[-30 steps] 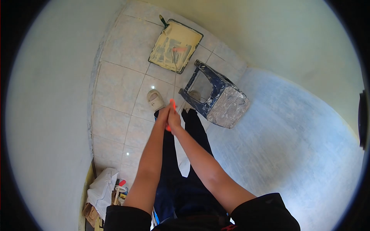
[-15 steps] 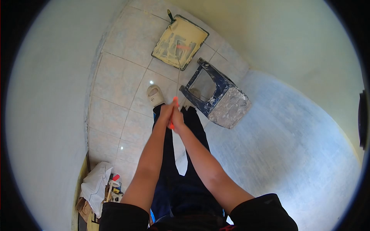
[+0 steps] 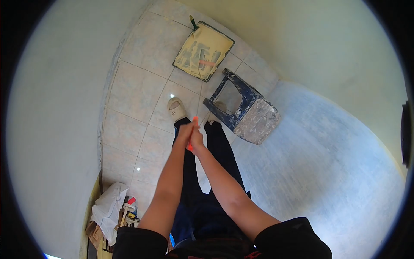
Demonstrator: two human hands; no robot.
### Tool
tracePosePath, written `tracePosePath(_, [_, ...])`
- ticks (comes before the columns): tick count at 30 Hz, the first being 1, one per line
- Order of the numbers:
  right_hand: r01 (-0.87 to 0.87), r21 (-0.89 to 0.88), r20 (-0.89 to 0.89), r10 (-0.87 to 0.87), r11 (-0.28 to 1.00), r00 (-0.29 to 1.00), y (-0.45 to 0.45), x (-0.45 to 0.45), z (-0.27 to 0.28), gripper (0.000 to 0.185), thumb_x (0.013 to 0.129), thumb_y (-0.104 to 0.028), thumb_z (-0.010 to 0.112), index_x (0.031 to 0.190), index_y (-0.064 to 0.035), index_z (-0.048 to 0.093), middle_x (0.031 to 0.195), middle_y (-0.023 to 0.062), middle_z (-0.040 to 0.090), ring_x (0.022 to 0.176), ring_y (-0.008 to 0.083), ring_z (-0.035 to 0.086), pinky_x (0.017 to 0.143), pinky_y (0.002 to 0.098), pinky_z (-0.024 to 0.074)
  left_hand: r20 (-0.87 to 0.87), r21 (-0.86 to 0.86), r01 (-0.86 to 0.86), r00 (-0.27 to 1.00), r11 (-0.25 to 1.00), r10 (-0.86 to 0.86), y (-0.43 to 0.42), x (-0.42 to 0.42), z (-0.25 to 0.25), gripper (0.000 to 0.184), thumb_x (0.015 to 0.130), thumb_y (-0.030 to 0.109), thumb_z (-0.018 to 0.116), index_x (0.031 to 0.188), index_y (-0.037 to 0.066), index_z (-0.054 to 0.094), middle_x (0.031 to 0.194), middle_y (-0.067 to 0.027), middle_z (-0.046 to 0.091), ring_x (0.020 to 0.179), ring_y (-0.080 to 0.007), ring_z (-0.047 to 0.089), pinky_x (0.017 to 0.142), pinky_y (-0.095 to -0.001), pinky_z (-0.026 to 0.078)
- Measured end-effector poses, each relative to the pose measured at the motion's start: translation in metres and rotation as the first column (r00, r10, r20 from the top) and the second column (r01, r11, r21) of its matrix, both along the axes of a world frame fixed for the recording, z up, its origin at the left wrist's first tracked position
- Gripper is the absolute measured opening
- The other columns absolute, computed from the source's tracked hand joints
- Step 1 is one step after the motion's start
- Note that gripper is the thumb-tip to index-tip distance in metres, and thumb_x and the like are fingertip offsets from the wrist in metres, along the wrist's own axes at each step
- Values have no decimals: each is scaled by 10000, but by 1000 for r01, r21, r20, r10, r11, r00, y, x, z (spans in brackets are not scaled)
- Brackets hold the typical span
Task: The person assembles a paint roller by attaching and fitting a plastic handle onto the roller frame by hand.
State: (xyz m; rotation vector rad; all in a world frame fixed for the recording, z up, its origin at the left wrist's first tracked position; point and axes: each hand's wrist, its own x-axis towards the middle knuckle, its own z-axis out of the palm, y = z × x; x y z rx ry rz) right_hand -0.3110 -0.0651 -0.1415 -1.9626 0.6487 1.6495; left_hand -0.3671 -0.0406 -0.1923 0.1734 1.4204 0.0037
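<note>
Both my hands are closed around the orange handle (image 3: 189, 147) of what looks like a paint roller. My left hand (image 3: 185, 131) and my right hand (image 3: 197, 139) press together over the grip, with orange showing above and below them. A thin metal rod runs from the handle toward the paint tray (image 3: 183, 50), which is coated in cream paint. An orange strip (image 3: 208, 63) lies across the tray near the rod's far end; the roller head is hard to make out there. A dark-handled brush (image 3: 192, 21) rests at the tray's upper left corner.
A paint-splattered dark stool (image 3: 254, 116) lies on its side right of my feet. Walls close in on the left and right. At the lower left are a white sack (image 3: 108, 205) and assorted tools. My sandal (image 3: 176, 108) stands on the tiled floor (image 3: 133, 95).
My hands and the orange handle have drawn slightly back toward my body. The whole view has shifted a little, and the tray appears slightly lower.
</note>
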Motion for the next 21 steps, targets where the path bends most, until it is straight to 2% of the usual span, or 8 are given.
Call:
tracePosePath(2, [149, 128, 5, -151, 980, 988, 29, 0, -15, 561, 1034, -562, 384, 1092, -51, 609, 746, 44, 617, 575, 144, 574, 498, 331, 437, -32, 54, 71, 997, 996, -69, 53, 9, 17, 509, 865, 488, 706, 919, -14, 771, 877, -138, 725, 787, -218, 679, 724, -355, 528])
tracePosePath(4, [125, 109, -43, -121, 986, 992, 57, 9, 2, 590, 1030, -586, 381, 1127, -47, 599, 781, 45, 606, 623, 142, 577, 531, 320, 450, -47, -54, 87, 995, 995, -90, 88, 14, 29, 523, 869, 496, 698, 909, -21, 765, 859, -140, 721, 766, -212, 680, 682, -357, 528])
tracePosePath(6, [105, 110, -90, -96, 988, 991, 59, 15, -1, 622, 1026, -610, 378, 1163, -42, 590, 815, 47, 596, 670, 141, 580, 563, 310, 463, -54, 11, 148, 988, 989, -147, 84, 14, 23, 529, 864, 514, 703, 905, -10, 759, 855, -132, 717, 747, -205, 667, 664, -355, 521])
tracePosePath(8, [144, 149, -17, -143, 978, 990, 36, 8, -13, 562, 1027, -563, 407, 1081, -41, 610, 725, 45, 610, 560, 144, 571, 488, 329, 440, -81, 91, 214, 975, 973, -207, 76, 17, 28, 535, 859, 532, 708, 901, 1, 752, 851, -124, 712, 727, -198, 654, 646, -352, 514])
tracePosePath(11, [58, 158, 103, -75, 986, 992, 30, 18, 46, 537, 1026, -556, 428, 996, -52, 611, 658, 28, 563, 486, 139, 527, 438, 315, 412, -103, 233, 246, 968, 941, -227, 49, 22, 53, 520, 910, 501, 663, 891, -11, 748, 805, -122, 714, 689, -193, 653, 635, -330, 507])
tracePosePath(13, [112, 205, 16, -117, 972, 993, 15, 25, 69, 517, 1028, -556, 435, 922, -74, 587, 608, 15, 516, 424, 132, 481, 394, 294, 388, -98, 374, 217, 976, 902, -194, 35, 28, 76, 508, 961, 460, 612, 917, -30, 739, 760, -115, 706, 667, -178, 650, 632, -305, 507])
tracePosePath(16, [165, 266, -46, -158, 950, 986, -6, 46, 110, 502, 1026, -567, 438, 873, -103, 554, 590, 10, 492, 408, 123, 467, 380, 273, 381, 5, 280, 124, 991, 952, -130, 27, 47, 119, 505, 972, 437, 620, 879, -48, 728, 732, -113, 702, 632, -152, 644, 620, -294, 498])
tracePosePath(21, [281, 305, -121, -256, 910, 959, -24, 117, 198, 499, 1009, -596, 453, 893, -117, 525, 632, 7, 491, 439, 113, 453, 405, 256, 373, 259, 340, 137, 937, 930, -233, 28, 105, 192, 469, 991, 408, 607, 1009, -45, 726, 815, -114, 737, 681, -123, 662, 624, -257, 497])
